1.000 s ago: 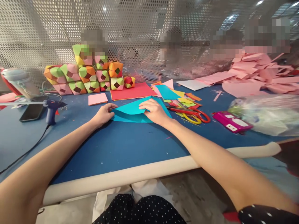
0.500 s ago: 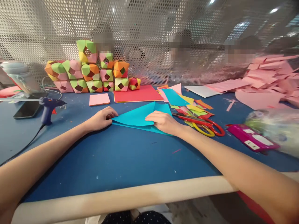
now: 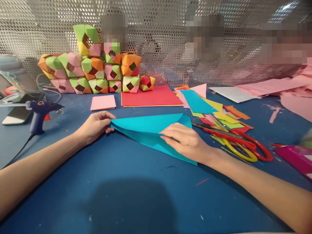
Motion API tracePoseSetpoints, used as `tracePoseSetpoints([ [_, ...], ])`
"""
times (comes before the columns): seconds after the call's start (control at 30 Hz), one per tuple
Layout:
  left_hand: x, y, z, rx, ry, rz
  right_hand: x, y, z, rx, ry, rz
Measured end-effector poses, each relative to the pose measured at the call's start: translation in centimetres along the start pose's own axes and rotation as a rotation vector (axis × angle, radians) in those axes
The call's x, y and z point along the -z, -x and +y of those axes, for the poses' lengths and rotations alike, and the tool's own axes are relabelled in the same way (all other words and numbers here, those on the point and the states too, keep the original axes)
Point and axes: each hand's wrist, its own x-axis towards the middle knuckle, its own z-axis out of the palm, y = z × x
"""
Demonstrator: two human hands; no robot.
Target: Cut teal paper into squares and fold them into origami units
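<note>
L hand (image 3: 95, 127) pinches the left corner of a folded blue sheet (image 3: 146, 125), fingers closed on it. R hand (image 3: 186, 139) grips the upper flap's edge btwn thumb & fingers; flap stands off the lower layer w/ a gap btwn them. Sheet's on the blue counter (image 3: 131, 191), btwn both hands, 1 corner pointing toward the person. To its right: 2 prs scissors, 1 w/ red handles (image 3: 265, 151), 1 w/ yellow (image 3: 234, 152), overlapping, next to mixed paper scraps (image 3: 229, 118). Behind sheet: red paper stack (image 3: 153, 98); left of that, small pink stack (image 3: 103, 102). Far left: glue gun (image 3: 37, 118) w/ cord, phone (image 3: 16, 113) nr it. At back, multicolor paper balls (image 3: 94, 66) are piled nr a mesh panel (image 3: 168, 32).
</note>
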Motion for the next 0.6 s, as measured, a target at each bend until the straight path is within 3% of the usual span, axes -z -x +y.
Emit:
tracePoseSetpoints([
  [0.23,2.2,-2.2,2.4,0.137,0.043,-0.021,0.4,-2.4,1.2,0.019,0.092,0.075],
  [0.33,2.8,-2.3,2.3,0.167,0.019,-0.038,0.0,-3.2,2.2,0.025,0.068,0.100],
  [0.5,1.8,-1.7,0.8,0.034,-0.235,0.026,-2.1,-2.3,3.1,0.035,0.050,0.075],
  [0.6,1.9,-1.8,1.1,0.011,-0.222,0.061,-2.1,-2.1,2.4,0.045,0.035,0.055],
])
